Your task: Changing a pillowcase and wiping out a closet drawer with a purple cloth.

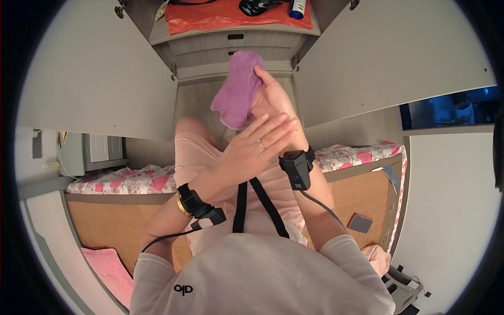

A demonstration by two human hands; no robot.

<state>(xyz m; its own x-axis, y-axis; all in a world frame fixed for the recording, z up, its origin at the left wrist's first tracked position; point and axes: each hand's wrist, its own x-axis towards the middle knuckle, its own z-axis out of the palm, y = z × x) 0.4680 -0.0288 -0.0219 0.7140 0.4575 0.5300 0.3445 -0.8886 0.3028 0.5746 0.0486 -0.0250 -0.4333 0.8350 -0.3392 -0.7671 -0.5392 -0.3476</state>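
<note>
A folded purple plush cloth hangs in front of the wardrobe's lower drawers. My right hand holds it along its right side, with the thumb on top and the other fingers partly hidden beneath. My left hand lies across my right wrist, palm down, fingers extended and slightly apart. It wears a ring and holds nothing. Whether its palm presses on the wrist cannot be told. Black devices with cables are strapped to my left wrist and my right wrist.
Two wardrobe doors stand open at left and right. Inside, an orange-red plastic sheet carries a blue bottle and a black item. Behind me is a bed with a tan mat and a dark flat object.
</note>
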